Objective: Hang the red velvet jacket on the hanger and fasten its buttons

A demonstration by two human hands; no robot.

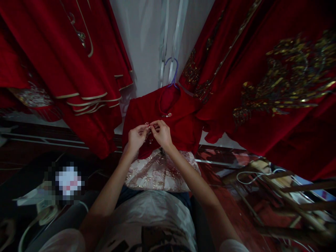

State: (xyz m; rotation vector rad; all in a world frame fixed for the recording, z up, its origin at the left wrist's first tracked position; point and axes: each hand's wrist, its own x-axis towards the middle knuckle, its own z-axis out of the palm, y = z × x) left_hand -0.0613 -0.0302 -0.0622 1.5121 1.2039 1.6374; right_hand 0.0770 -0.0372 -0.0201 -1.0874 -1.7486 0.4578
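A red garment (pixel 181 129) hangs in front of me on a purple hanger (pixel 174 71). Its lower part is pale pink with a shiny pattern (pixel 157 171). My left hand (pixel 137 138) and my right hand (pixel 162 134) meet at the garment's front, fingertips pinched close together. Between them is a small beaded ornament (pixel 146 124), partly covered by the fingers. Another beaded ornament (pixel 167 115) sits just below the collar, and a hanging bead (pixel 150 141) shows under my hands. Any thread or needle is too small to make out.
Red garments with pale trim (pixel 91 98) hang on the left. On the right, a red garment carries gold sequin embroidery (pixel 286 80). A wooden rack-like frame (pixel 301 206) with a white cable stands at lower right. A power strip (pixel 47 213) lies at lower left.
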